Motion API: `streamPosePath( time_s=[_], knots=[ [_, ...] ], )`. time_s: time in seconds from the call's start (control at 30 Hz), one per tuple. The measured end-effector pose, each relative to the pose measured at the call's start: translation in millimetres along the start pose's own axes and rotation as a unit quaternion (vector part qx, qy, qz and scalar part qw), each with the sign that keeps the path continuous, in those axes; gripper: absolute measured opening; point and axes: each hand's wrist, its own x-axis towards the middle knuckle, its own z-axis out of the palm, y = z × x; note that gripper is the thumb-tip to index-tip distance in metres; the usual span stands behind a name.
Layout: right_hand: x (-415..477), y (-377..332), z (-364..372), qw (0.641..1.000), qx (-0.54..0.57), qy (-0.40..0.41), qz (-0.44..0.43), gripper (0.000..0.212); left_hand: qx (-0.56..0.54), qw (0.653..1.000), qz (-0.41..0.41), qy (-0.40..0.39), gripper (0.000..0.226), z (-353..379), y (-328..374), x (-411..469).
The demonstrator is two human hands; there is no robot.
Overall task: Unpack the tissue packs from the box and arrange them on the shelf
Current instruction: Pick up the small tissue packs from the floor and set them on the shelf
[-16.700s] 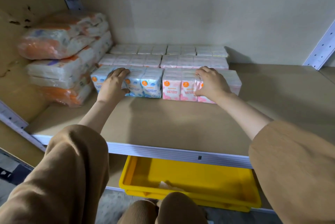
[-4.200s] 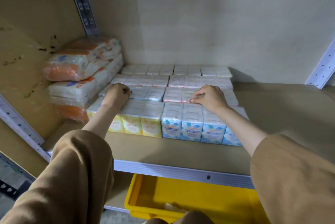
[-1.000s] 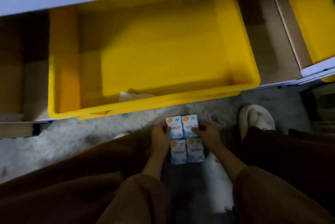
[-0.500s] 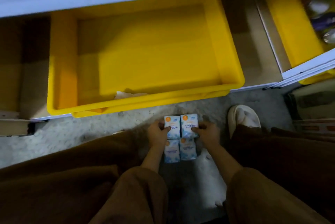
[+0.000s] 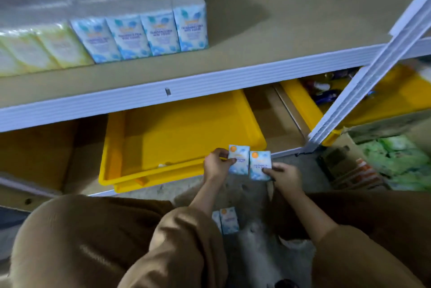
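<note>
Glossy plastic film wraps the 2 tissue packs (image 5: 249, 163) in my hands, the yellow tray (image 5: 186, 133) is smooth plastic, the shelf board (image 5: 268, 31) looks like matt pressed wood edged with ribbed white-painted metal (image 5: 210, 82), and my sleeves (image 5: 182, 248) are soft cloth.

A yellow tray (image 5: 182, 133) sits under the shelf, a scrap of paper (image 5: 163, 165) in its front corner. A second yellow tray (image 5: 300, 103) stands to the right, beside green packets (image 5: 396, 159) on the floor.
</note>
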Motion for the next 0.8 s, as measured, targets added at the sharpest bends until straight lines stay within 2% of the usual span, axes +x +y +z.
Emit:
streamPosePath(
  time_s=[0.2,0.43,0.67,0.8],
  knots=[
    [-31,-64,-45,0.994,0.035,0.067,-0.072,0.03,0.007,0.995,0.094,0.044,0.027,-18,68,-35],
    [-52,-127,-91,0.978,0.062,0.12,-0.159,0.034,0.016,0.969,0.225,0.099,0.029,-46,145,-66],
    [-28,-196,-121,0.957,0.059,0.119,-0.26,0.028,-0.036,0.962,0.243,0.122,0.029,-79,210,-52],
    [2,-233,-120,0.963,0.01,0.087,-0.256,0.02,-0.05,0.966,0.224,0.117,0.031,-89,232,-25]
  ],
)
